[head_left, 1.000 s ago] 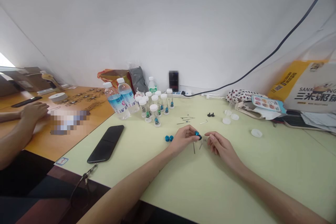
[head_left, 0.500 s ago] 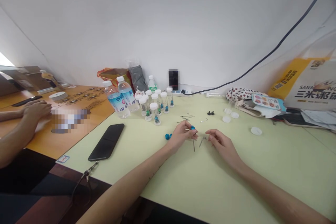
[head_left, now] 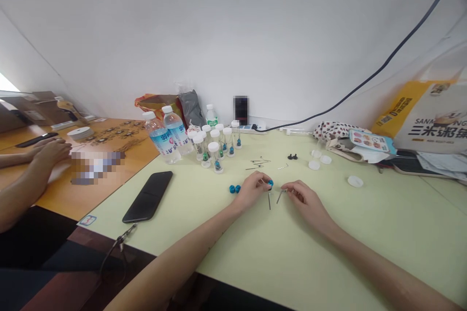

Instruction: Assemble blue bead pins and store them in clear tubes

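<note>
The two hands were apart over the green table. The left hand had one blue bead pinched at its fingertips, partly covered by them; two more blue beads sat just beside that hand. One bent metal rod met the right hand at the fingertips, though I couldn't tell whether it was gripped. A second rod lay between the hands. Two black pieces sat farther back. The capped tubes overlapped too much to count.
</note>
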Demonstrator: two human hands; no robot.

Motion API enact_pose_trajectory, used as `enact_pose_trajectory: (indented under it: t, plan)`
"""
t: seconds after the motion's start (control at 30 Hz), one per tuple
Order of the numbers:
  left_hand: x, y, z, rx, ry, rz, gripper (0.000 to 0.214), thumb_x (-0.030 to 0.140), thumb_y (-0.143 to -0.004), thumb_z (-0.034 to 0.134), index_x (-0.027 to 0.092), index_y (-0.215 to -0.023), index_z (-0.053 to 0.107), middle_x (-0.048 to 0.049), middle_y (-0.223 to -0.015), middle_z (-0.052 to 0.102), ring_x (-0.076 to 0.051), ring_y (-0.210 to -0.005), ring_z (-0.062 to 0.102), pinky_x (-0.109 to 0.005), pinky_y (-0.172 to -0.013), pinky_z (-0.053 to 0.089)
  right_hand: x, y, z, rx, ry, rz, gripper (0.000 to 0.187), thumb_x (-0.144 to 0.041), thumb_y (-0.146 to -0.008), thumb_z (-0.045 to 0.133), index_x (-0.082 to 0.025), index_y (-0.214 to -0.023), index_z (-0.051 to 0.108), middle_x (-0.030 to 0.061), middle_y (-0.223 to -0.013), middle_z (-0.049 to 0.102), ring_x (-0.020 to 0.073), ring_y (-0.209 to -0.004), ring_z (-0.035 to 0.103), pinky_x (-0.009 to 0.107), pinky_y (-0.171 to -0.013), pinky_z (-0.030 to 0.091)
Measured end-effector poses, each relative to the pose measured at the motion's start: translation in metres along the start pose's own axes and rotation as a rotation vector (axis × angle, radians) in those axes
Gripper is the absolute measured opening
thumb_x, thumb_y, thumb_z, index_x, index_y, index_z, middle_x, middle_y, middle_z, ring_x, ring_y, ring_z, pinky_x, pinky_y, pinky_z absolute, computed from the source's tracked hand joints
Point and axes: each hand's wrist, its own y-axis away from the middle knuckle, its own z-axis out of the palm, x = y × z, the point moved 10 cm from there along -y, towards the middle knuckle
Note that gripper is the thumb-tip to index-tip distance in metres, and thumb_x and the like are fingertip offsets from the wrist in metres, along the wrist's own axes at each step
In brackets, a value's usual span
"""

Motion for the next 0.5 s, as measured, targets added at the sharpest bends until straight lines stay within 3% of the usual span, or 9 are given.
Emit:
enact_pose_trajectory:
  t: [0.3,0.4,0.5]
  plan:
    - [-0.002,0.003,0.007,-0.073,-0.155,0.000,0.019,0.027,-0.075,0.055,0.018,-0.090,0.061,-0.0016,-0.075,0.056,-0.014,-0.069,0.051,-0.025,-0.062,0.040,0.001,0.000,0.002,-0.007,0.001,-0.005,0.023,-0.033,-0.087,0.041,-0.024,-0.096,0.059,0.0039,-0.090,0.056,0.0178,-0.073,0.051,0.031,-0.065,0.040]
    - [0.012,0.000,-0.006,-0.019,-0.202,0.060,0.027,0.031,-0.076,0.056,0.020,-0.101,0.058,-0.0009,-0.080,0.056,-0.013,-0.067,0.049,-0.024,-0.061,0.039,0.001,-0.001,0.001,0.005,-0.010,-0.005,0.022,-0.031,-0.087,0.041,-0.023,-0.096,0.059,0.0040,-0.090,0.056,0.0175,-0.074,0.052,0.031,-0.066,0.041]
    - [0.038,-0.011,-0.033,0.125,-0.340,0.188,0.018,0.027,-0.080,0.051,0.020,-0.094,0.060,-0.0035,-0.087,0.057,-0.014,-0.074,0.051,-0.026,-0.067,0.040,0.000,-0.002,0.000,0.017,-0.025,-0.005,0.022,-0.031,-0.087,0.041,-0.023,-0.096,0.059,0.0038,-0.091,0.057,0.0175,-0.076,0.053,0.031,-0.067,0.042]
